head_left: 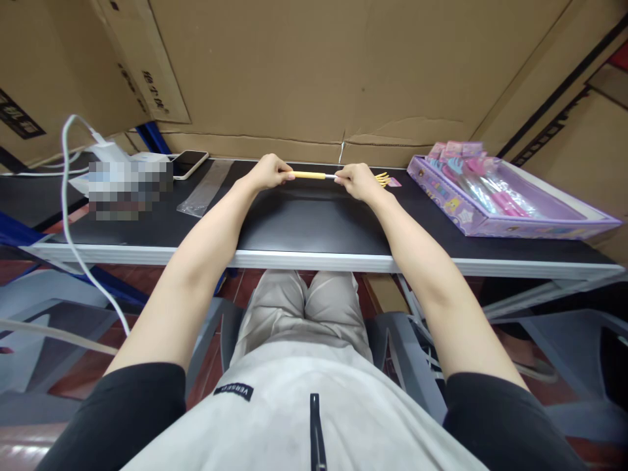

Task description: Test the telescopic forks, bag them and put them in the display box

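A yellow back scratcher (308,174) with a short length of silver rod is held level just above the black table top. My left hand (269,171) pinches its yellow handle at the left end. My right hand (358,180) grips the silver rod, which partly disappears behind the fingers. Past the right hand the yellow claw (383,178) of the scratcher sticks out, and a small pink tag (394,182) shows beside it.
On the right stands a purple display box (490,226) holding several pink and blue wrapped scratchers (483,180). To the left lie a clear plastic bag (206,190), a phone (190,164) and a white cable (66,190). Cardboard (314,72) walls the table's back.
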Demonstrator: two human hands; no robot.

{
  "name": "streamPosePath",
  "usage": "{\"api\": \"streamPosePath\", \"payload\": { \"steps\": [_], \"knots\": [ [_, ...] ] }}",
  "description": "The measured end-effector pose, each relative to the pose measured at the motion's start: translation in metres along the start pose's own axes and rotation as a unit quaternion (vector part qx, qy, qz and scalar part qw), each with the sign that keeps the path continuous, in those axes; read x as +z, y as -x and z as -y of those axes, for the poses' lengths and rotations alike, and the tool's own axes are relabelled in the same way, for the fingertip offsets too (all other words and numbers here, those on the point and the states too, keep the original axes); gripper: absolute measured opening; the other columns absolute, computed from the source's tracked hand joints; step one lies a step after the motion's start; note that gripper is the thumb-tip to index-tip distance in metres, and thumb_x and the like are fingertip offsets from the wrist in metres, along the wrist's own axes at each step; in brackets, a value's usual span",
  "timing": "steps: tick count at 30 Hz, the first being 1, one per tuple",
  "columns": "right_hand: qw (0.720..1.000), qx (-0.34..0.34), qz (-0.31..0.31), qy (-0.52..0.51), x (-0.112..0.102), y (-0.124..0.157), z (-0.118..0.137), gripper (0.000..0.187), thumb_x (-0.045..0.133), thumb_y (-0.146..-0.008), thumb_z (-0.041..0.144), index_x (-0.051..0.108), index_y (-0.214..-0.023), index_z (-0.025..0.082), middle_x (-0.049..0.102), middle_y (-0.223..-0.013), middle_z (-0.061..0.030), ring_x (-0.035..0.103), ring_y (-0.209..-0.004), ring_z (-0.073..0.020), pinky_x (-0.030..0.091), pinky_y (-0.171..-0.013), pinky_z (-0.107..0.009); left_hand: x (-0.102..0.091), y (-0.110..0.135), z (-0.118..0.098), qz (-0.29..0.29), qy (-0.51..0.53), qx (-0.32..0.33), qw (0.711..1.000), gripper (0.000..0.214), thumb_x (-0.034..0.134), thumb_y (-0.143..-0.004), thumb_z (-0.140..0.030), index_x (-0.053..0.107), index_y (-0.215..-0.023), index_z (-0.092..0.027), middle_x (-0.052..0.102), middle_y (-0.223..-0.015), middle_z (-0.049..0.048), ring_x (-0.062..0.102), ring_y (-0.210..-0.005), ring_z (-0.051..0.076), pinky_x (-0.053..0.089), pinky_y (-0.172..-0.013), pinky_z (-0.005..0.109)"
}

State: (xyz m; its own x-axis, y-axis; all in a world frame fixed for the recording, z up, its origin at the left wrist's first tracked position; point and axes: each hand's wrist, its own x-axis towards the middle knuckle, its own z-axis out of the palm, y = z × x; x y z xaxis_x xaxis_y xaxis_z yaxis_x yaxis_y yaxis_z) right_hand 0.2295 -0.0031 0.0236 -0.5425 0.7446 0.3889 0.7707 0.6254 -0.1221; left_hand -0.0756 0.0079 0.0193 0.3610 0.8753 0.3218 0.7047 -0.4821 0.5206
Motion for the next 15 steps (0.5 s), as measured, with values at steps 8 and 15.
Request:
{"api": "streamPosePath", "payload": {
  "steps": [8,15],
  "knots": [
    [1.000,0.005,0.005,0.029,-0.002,0.001,0.005,0.036,0.054,-0.108,0.036,0.075,-0.084,0.020,0.067,-0.083,-0.0095,0.055,-0.081,-0.0251,0.036,-0.082,-0.038,0.001,0.001,-0.005,-0.001,-0.013,0.015,1.000,0.014,0.073,-0.092,-0.026,0.079,-0.088,-0.014,0.064,-0.069,0.0023,0.061,-0.079,0.020,0.047,-0.084,0.034],
    [0.999,0.030,0.034,0.009,0.003,-0.003,0.021,0.034,0.056,-0.108,0.033,0.081,-0.090,0.018,0.073,-0.088,-0.0092,0.059,-0.086,-0.0243,0.038,-0.085,-0.037,-0.008,0.006,-0.004,0.015,0.006,-0.032,0.999,0.019,0.073,-0.092,-0.025,0.083,-0.102,-0.014,0.071,-0.074,0.0040,0.070,-0.081,0.021,0.054,-0.086,0.035]
  ]
}}
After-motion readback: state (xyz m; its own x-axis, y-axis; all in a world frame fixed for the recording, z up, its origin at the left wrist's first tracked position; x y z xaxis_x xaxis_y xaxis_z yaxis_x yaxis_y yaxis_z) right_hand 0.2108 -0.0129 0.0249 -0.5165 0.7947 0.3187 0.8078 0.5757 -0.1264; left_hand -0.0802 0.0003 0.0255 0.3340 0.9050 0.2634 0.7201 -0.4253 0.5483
